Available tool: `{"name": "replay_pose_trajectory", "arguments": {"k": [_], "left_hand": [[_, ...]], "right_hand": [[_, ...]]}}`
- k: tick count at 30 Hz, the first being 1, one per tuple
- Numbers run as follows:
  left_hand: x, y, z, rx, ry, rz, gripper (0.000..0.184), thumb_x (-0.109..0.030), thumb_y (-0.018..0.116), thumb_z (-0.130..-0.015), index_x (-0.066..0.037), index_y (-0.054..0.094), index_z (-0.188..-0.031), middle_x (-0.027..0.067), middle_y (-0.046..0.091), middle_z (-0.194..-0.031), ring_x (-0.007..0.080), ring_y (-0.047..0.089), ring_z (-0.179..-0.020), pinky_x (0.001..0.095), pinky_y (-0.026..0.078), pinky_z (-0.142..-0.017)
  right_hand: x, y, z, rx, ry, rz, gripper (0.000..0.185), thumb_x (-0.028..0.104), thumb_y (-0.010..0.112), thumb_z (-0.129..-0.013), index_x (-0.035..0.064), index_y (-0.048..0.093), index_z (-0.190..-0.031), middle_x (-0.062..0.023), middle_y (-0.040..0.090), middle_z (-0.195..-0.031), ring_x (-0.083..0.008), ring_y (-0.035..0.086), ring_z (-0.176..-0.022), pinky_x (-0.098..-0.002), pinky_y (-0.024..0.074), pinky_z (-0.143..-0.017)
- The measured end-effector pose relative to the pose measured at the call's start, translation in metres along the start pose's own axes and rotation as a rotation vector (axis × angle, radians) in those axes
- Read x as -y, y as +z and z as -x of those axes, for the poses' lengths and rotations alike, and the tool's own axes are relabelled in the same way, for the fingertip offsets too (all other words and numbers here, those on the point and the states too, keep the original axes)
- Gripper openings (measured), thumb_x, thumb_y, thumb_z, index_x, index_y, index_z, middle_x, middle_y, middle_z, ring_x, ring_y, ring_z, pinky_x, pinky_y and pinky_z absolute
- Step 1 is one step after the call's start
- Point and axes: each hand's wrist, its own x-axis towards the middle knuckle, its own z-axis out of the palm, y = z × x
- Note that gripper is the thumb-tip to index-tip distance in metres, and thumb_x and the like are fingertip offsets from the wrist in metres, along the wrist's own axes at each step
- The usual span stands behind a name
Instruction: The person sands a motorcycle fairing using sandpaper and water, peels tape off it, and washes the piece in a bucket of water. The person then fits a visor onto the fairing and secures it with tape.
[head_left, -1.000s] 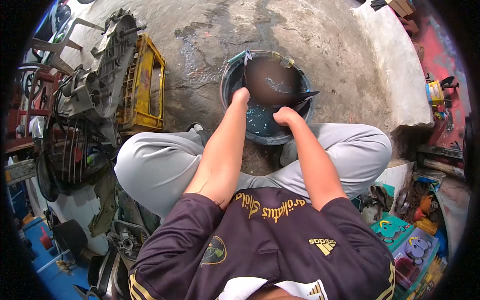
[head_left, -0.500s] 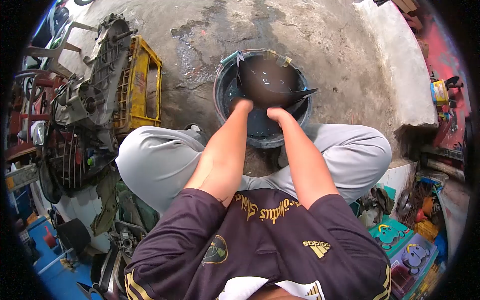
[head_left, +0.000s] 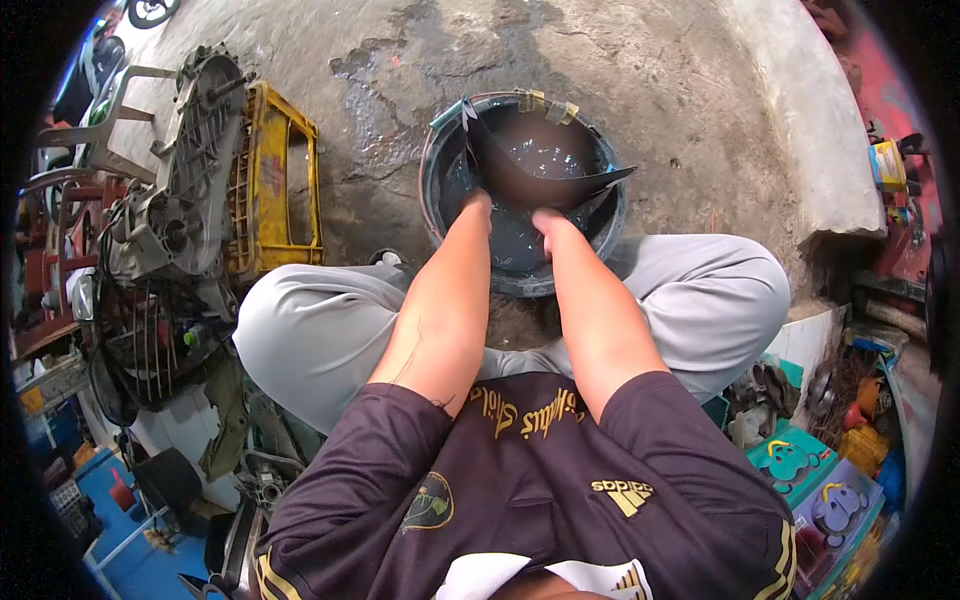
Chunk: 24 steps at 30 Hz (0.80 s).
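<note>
Between my knees stands a dark round bucket (head_left: 432, 205) holding murky water with bits of foam. A curved black panel (head_left: 590, 184) with pointed ends lies partly under the water, its tips rising above the rim. My left hand (head_left: 476, 203) reaches into the bucket at the panel's lower left edge, its fingers hidden below. My right hand (head_left: 546, 222) is in the bucket under the panel's near edge, thumb side showing, fingers mostly hidden. What either hand holds cannot be made out.
To the left are a yellow crate (head_left: 312, 190), a grey metal engine casing (head_left: 160, 225) and a chair (head_left: 100, 130). A concrete ledge (head_left: 815, 130) runs along the right. Teal and purple boxes (head_left: 795, 455) lie at the lower right among parts.
The black panel has tilted and shifted slightly inside the bucket. My right hand has moved left, nearer my left hand. The view has shifted a little.
</note>
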Motion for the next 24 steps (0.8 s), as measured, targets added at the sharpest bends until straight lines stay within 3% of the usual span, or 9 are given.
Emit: {"name": "replay_pose_trajectory", "arguments": {"k": [3,6,8,9,10,11,14,21,24], "left_hand": [[0.003,0.004,-0.011,0.048,-0.03,0.038,0.057,-0.031,0.042,-0.102,0.0,0.049,-0.149,0.0179,0.056,-0.149,0.0345,0.056,-0.133,0.0476,0.045,-0.104],[-0.007,0.0,0.015,0.048,-0.069,0.134,0.056,-0.029,0.042,-0.102,0.0,0.049,-0.15,0.0187,0.053,-0.152,0.0351,0.055,-0.135,0.0488,0.044,-0.106],[-0.022,-0.009,0.067,-0.003,-0.02,0.094,0.051,-0.029,0.042,-0.102,0.0,0.055,-0.143,0.0182,0.059,-0.142,0.0342,0.06,-0.124,0.048,0.048,-0.1],[-0.023,-0.015,0.082,-0.051,0.019,0.043,0.048,-0.028,0.043,-0.101,0.0,0.06,-0.136,0.0178,0.065,-0.132,0.0334,0.065,-0.113,0.0471,0.051,-0.094],[-0.012,-0.011,0.046,0.228,0.074,0.331,0.03,-0.023,0.044,-0.098,-0.006,0.068,-0.103,0.012,0.068,-0.091,0.0261,0.064,-0.076,0.0411,0.052,-0.069],[-0.012,-0.018,0.049,0.228,0.072,0.326,0.03,-0.023,0.044,-0.098,-0.006,0.068,-0.103,0.012,0.068,-0.091,0.0261,0.064,-0.076,0.0411,0.052,-0.069],[-0.046,-0.044,0.122,0.405,0.126,0.398,0.019,-0.017,0.046,-0.09,-0.015,0.052,-0.072,0.0022,0.05,-0.062,0.018,0.047,-0.051,0.0334,0.039,-0.048],[-0.104,-0.08,0.153,0.589,0.245,0.391,0.018,-0.019,0.054,-0.089,-0.011,0.053,-0.073,0.0053,0.057,-0.068,0.0212,0.056,-0.062,0.0335,0.047,-0.057],[-0.126,-0.085,0.195,0.44,0.478,0.235,0.028,-0.022,0.053,-0.096,0.0,0.068,-0.089,0.0168,0.072,-0.09,0.0265,0.07,-0.08,0.0352,0.057,-0.069]], "right_hand": [[-0.001,0.019,0.012,-0.265,-0.062,0.142,0.058,0.026,0.041,-0.104,-0.0025,0.039,-0.154,-0.0204,0.046,-0.158,-0.0336,0.041,-0.147,-0.0561,0.0279,-0.119],[0.003,0.033,0.064,-0.322,-0.143,0.355,0.048,0.019,0.05,-0.1,-0.0042,0.054,-0.142,-0.0229,0.058,-0.144,-0.0383,0.057,-0.131,-0.0542,0.0454,-0.106],[-0.004,0.016,0.026,0.123,-0.073,-0.289,0.035,0.022,0.054,-0.1,-0.0021,0.061,-0.124,-0.0204,0.07,-0.118,-0.0387,0.071,-0.097,-0.0528,0.0588,-0.083],[0.0,0.001,0.013,0.318,-0.012,-0.269,0.023,0.025,0.057,-0.1,0.0039,0.066,-0.098,-0.0114,0.072,-0.089,-0.0311,0.07,-0.068,-0.0468,0.0607,-0.06],[0.006,0.002,0.038,0.425,0.006,-0.254,0.022,0.024,0.057,-0.099,0.0084,0.064,-0.086,-0.0054,0.068,-0.078,-0.0256,0.068,-0.065,-0.0417,0.0588,-0.059],[0.018,-0.001,0.079,0.528,0.024,-0.241,0.027,0.023,0.057,-0.099,0.0129,0.062,-0.074,0.0006,0.065,-0.068,-0.02,0.066,-0.062,-0.0366,0.0569,-0.058],[0.028,-0.004,0.133,0.494,-0.036,-0.314,0.028,0.023,0.057,-0.1,0.01,0.066,-0.077,-0.0028,0.069,-0.073,-0.0212,0.069,-0.067,-0.0329,0.0572,-0.059],[0.058,0.012,0.204,0.334,-0.254,-0.186,0.031,0.025,0.053,-0.101,-0.0009,0.071,-0.101,-0.0175,0.076,-0.097,-0.0332,0.076,-0.092,-0.0439,0.0619,-0.081],[0.073,0.016,0.227,0.373,-0.365,-0.293,0.034,0.022,0.054,-0.103,-0.0083,0.06,-0.118,-0.0229,0.067,-0.117,-0.0391,0.07,-0.106,-0.0469,0.061,-0.092]]}}
